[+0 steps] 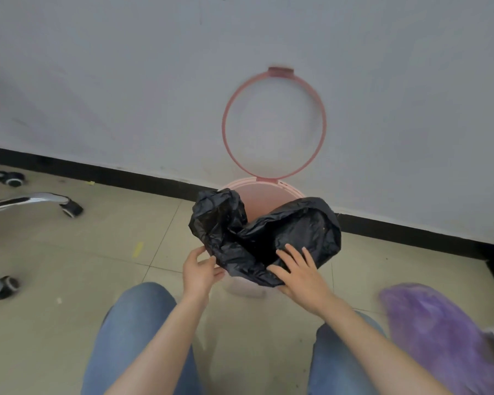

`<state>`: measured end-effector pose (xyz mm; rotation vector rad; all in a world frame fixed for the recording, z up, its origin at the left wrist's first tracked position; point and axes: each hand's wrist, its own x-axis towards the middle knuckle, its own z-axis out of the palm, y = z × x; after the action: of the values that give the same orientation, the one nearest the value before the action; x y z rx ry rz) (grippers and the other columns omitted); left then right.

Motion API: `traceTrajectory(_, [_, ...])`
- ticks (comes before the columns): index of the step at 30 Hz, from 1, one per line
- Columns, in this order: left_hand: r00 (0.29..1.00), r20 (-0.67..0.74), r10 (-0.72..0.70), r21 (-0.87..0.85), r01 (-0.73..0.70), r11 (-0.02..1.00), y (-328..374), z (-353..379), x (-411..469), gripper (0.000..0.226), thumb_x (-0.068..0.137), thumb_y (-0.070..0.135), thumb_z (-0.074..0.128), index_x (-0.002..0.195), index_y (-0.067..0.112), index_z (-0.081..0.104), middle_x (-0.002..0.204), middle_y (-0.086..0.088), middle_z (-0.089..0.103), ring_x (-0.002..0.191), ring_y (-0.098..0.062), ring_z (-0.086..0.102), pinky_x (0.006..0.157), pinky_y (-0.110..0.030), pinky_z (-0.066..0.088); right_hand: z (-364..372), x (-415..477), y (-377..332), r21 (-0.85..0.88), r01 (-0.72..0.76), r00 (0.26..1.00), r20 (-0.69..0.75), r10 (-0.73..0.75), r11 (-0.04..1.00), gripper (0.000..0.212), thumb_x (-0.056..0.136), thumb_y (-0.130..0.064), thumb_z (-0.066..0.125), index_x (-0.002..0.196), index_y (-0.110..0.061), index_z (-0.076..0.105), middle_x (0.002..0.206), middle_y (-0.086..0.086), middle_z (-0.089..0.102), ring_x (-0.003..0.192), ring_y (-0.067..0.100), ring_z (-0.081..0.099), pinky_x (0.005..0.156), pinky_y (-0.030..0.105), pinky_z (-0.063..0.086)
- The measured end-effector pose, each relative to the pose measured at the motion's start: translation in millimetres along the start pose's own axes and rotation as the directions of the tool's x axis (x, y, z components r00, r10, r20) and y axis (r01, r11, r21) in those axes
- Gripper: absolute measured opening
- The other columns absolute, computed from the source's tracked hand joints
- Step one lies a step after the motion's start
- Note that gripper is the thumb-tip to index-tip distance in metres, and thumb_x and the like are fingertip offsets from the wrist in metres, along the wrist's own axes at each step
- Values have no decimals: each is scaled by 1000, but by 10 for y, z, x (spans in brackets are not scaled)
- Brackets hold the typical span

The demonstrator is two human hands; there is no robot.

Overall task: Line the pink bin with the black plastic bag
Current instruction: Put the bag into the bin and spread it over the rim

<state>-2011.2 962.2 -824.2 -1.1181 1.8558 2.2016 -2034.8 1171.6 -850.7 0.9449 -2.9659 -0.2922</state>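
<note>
Black plastic bag (268, 235) is sagging crumpled over the pink bin (264, 195), thin, light and slippery-looking; its hem seems the best hold. Left hand (198, 270) is pinching the near-left edge, right hand (300, 273) is lying spread-fingered on it. Bin's retaining ring (226, 115) is standing raised against the far wall; nothing but the bag is showing inside.

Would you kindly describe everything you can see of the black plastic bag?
The black plastic bag is thin, glossy and heavily crinkled. It is draped over the near and side rim of the pink bin, its mouth partly open and bunched, with the far rim still bare. A fold stands up on the left side, and a wider fold spreads to the right. The left hand pinches its near-left edge, while the right hand lies spread on it at the near rim.
</note>
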Motion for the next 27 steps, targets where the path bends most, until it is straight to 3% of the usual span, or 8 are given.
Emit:
traceTrajectory(3, [999,-44,-10,6,10,1000,-72,49,-49,7,91,9,50,86,5,55,90,-16,63,63,-20,60,59,-25,48,-46,-77,63,53,-21,994,-106,26,998,72,49,-48,84,113,-28,56,114,8,69,112,28,61,84,47,53])
traceTrajectory(7, [996,-81,23,77,-16,997,-31,139,-7,27,87,35,57,78,10,53,76,-3,57,74,-24,57,70,-38,53,16,-94,-61,235,51,894,-444,60,971,60,47,-5,85,97,-15,55,96,14,68,96,24,47,64,32,53])
traceTrajectory(12, [989,-133,61,230,-29,973,13,231,59,38,83,13,60,53,14,36,57,-4,41,69,-25,44,77,-46,51,41,-81,-184,144,100,790,-613,9,985,21,74,8,56,89,-7,54,80,7,46,69,19,36,47,24,35])
traceTrajectory(14, [992,-126,23,137,-5,991,-38,200,60,33,85,8,57,56,11,42,61,-7,47,64,-25,48,73,-42,53,109,-150,-222,30,173,784,-610,-119,985,23,88,4,33,89,-10,51,76,3,32,64,17,31,49,25,28])
traceTrajectory(17, [987,-22,-159,-238,149,960,-203,40,59,23,89,3,54,67,8,49,77,-7,58,72,-16,56,65,-25,52,292,-232,-189,-45,171,846,-505,-171,984,26,74,5,39,89,-13,52,70,2,39,64,17,30,46,25,30])
traceTrajectory(21, [952,60,-300,-381,300,874,-362,-115,91,6,89,4,54,94,1,57,103,-12,59,89,-21,59,68,-24,55,441,-236,-149,-57,39,914,-401,-59,998,31,62,-2,42,88,-14,55,77,3,44,69,20,35,55,27,34])
traceTrajectory(23, [969,-62,-239,-241,218,946,-317,-130,120,29,90,8,55,118,0,52,109,-12,55,96,-25,56,79,-32,49,449,-280,-179,29,1,920,-392,11,1000,32,67,-5,42,94,-12,58,76,4,58,75,21,39,56,28,44])
traceTrajectory(27, [952,-299,68,40,-58,997,-138,6,16,37,87,19,56,121,7,45,95,-7,57,99,-35,58,93,-48,48,210,-268,-257,607,-236,780,-347,520,759,24,80,-11,47,97,-3,63,93,15,63,93,20,47,77,24,44])
